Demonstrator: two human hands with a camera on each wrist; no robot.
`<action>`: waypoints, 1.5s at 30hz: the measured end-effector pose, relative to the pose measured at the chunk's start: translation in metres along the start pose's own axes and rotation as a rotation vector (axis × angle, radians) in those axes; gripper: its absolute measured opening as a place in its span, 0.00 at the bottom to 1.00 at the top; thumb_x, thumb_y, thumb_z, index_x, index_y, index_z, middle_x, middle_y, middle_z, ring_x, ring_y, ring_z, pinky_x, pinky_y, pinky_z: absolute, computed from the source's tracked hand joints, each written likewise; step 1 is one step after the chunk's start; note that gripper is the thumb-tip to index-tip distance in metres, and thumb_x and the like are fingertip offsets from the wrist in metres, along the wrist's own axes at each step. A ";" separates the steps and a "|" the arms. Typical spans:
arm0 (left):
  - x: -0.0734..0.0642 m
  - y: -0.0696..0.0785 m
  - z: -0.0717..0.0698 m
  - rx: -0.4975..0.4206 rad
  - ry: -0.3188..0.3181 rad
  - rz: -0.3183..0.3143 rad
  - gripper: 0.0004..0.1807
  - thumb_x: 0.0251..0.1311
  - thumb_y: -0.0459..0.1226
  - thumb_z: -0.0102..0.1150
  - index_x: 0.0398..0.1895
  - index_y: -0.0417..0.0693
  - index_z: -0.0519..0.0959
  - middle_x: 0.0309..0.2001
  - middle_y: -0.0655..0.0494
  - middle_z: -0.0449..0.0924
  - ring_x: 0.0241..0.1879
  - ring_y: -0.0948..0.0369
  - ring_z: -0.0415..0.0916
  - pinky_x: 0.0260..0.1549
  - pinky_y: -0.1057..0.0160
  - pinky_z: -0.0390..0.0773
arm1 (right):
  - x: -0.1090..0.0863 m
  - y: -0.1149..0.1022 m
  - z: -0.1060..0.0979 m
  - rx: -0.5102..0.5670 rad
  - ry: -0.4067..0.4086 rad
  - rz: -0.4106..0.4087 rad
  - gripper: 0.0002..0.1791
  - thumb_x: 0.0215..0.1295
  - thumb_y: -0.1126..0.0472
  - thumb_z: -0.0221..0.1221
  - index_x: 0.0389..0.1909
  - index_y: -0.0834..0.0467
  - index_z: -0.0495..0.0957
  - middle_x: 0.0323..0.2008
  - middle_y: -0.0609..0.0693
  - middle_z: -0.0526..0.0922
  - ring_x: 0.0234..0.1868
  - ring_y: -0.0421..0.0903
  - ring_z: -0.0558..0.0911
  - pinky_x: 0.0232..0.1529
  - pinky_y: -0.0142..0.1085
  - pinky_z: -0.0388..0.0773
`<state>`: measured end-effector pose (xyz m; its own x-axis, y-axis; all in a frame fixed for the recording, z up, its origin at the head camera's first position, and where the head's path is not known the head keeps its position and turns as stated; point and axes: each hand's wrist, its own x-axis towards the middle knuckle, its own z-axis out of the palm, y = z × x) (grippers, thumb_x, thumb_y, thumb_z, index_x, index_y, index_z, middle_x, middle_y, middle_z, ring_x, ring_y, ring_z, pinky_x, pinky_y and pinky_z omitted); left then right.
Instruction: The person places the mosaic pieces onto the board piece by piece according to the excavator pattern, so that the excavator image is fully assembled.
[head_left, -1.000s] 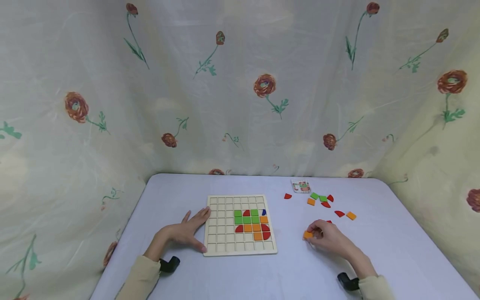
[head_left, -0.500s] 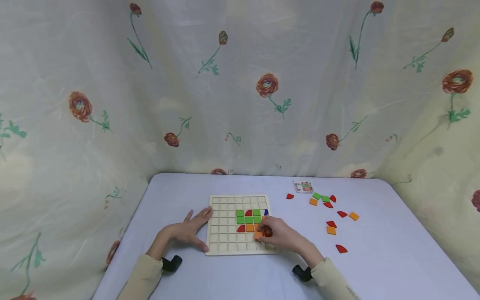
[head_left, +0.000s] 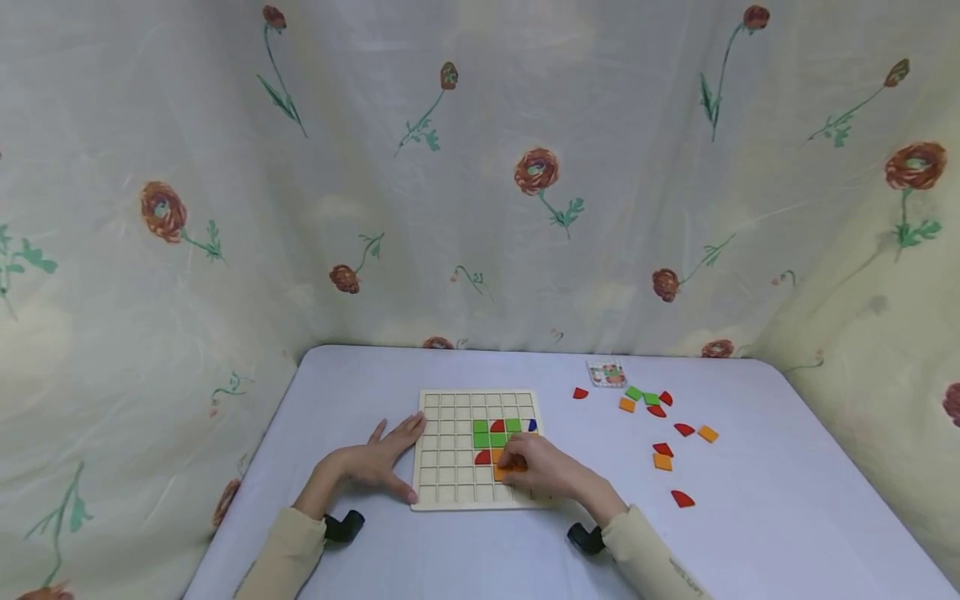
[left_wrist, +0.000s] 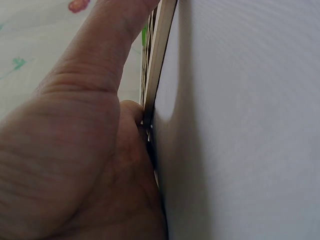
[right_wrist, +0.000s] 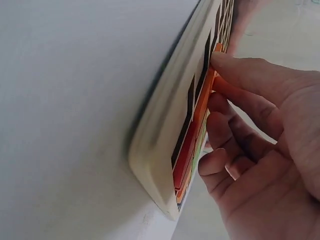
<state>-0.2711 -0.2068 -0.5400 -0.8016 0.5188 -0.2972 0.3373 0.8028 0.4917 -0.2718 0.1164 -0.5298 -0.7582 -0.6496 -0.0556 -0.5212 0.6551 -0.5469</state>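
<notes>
1 flat orange tile [head_left: 501, 472] is pinched at the right hand [head_left: 551, 468], the thumb and index finger together on it while the other fingers curl in towards the palm. Bright and plain in colour, the tile looks square and thin-edged in what shows of it; the fingers cover part. With sides that seem equal, it has no clear long axis; its edges run along the lines of the grid, its near edge facing the person. It is in the nearer half of the pale board [head_left: 446, 458], diagonally to the right of and nearer than a red quarter-round piece [head_left: 482, 457]. Whether it lies fully down in its cell I cannot tell.

The board looks roughly square, so it too shows little long axis, and its near edge faces the person. The left hand [head_left: 375, 464] rests at its left edge, fingers spread apart, thumb by the near corner.

Beyond the orange tile, the board carries 5 green squares [head_left: 497, 439]. To its right lie 11 loose pieces [head_left: 707, 433] near a printed card [head_left: 606, 373].
</notes>
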 end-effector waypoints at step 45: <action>0.000 -0.002 0.000 -0.030 -0.004 -0.001 0.71 0.37 0.65 0.70 0.78 0.49 0.37 0.79 0.56 0.27 0.78 0.55 0.26 0.72 0.41 0.25 | -0.185 0.128 -0.071 0.091 0.183 0.591 0.18 0.54 0.54 0.70 0.38 0.60 0.76 0.28 0.48 0.76 0.32 0.43 0.73 0.30 0.30 0.73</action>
<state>-0.2719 -0.2080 -0.5410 -0.7997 0.5196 -0.3009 0.3219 0.7940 0.5157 -0.2262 0.3474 -0.5299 -0.9672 -0.1057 -0.2309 0.0360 0.8429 -0.5369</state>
